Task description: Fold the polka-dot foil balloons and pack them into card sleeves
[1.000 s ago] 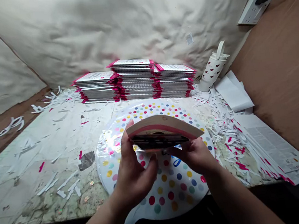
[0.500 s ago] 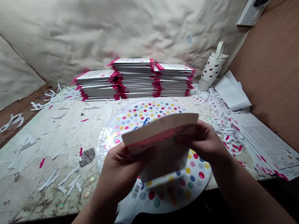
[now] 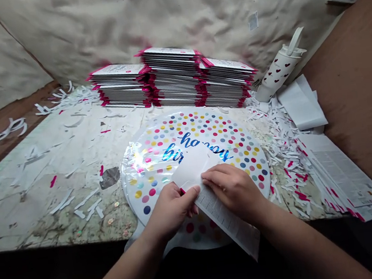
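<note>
Between my hands is a printed paper envelope (image 3: 229,225) with a plain white flap at its upper end, tilted over the table. My left hand (image 3: 172,207) grips its left edge, thumb on top, where a bit of pink shows. At the base of the flap, the fingers of my right hand (image 3: 235,190) are pinched on the paper. Under both hands lies a flat round foil balloon (image 3: 249,154) with coloured dots and blue "happy bir..." lettering, partly covered by the envelope.
Three stacks of pink-edged envelopes (image 3: 175,83) stand at the back. A white tumbler with hearts (image 3: 275,75) leans at the right, near blank paper (image 3: 303,103) and a fanned pile of printed envelopes (image 3: 348,177). Paper strips (image 3: 284,145) litter the table (image 3: 55,166).
The envelope has turned from lying crosswise to slanting down to the right, its white flap now pointing up. My right hand has shifted from its right end to the flap's base.
</note>
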{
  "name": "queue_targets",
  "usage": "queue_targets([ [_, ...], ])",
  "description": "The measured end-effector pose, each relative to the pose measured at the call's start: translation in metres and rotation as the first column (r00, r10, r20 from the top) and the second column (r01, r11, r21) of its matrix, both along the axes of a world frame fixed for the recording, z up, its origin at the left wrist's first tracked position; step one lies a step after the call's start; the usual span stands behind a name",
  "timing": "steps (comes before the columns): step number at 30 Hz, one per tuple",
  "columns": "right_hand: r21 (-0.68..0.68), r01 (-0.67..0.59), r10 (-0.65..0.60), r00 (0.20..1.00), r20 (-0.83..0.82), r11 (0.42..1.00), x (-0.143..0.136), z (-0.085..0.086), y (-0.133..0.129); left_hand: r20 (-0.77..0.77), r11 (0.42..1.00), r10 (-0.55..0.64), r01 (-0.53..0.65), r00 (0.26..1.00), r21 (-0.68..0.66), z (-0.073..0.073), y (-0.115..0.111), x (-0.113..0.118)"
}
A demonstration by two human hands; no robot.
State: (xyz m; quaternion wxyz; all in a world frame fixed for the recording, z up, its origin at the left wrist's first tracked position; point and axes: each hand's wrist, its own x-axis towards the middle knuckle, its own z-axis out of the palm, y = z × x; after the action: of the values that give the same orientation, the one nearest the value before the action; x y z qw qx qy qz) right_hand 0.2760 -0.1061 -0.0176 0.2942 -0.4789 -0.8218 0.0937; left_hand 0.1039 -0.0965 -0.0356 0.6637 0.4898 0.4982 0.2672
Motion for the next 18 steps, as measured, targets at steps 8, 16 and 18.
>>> queue_targets([
  [8, 0.012, 0.064, -0.065, 0.979, 0.191, 0.998, -0.005, -0.002, 0.002, -0.052, 0.995, -0.042, 0.047, 0.998, 0.088, 0.010, -0.004, 0.007],
  [16, -0.119, 0.039, -0.001, 0.953, 0.304, 0.992, 0.001, 0.012, -0.001, -0.111, 0.993, -0.097, 0.105, 0.989, 0.062, 0.009, 0.002, 0.006],
  [18, -0.039, 0.038, -0.016, 0.891, 0.455, 0.999, -0.009, 0.016, -0.006, -0.145, 0.986, -0.108, 0.125, 0.983, 0.113, 0.012, 0.002, 0.008],
])
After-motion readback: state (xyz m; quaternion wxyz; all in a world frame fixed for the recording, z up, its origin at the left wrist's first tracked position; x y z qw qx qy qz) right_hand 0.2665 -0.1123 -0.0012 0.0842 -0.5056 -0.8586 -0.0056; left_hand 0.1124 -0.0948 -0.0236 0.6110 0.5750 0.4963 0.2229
